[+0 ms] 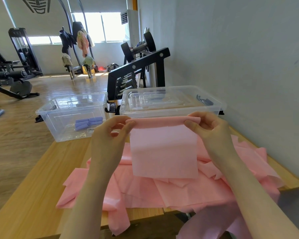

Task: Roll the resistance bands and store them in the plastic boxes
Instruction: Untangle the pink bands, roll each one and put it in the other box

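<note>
My left hand (pixel 113 135) pinches the left top corner of a thin, flat pink resistance band (pixel 164 149), thumb and fingers curled over its edge; my right hand (pixel 208 128) pinches the right top corner the same way. Band is held up in the air, top edge folded over into what looks like the first turn of a roll, free end hanging straight down above the pile of loose pink bands (pixel 162 192) heaped on the light wooden table (pixel 34 195). Judgement: rolling has only just begun. To do this turn well, I should keep both corners level and the band taut between them, roll each turn tight onto the one before, and keep the side edges aligned so the roll does not cone out. Letting the hanging end catch on the pile below would skew it. Beyond my hands, two clear plastic storage boxes stand side by side at the far table edge: the left clear box (pixel 71 116) is open and holds a few rolled lilac bands (pixel 88 123); the right clear box (pixel 173 102) has what seems to be a clear lid lying in it. Dumbbell rack (pixel 138 73) stands behind the boxes.
</note>
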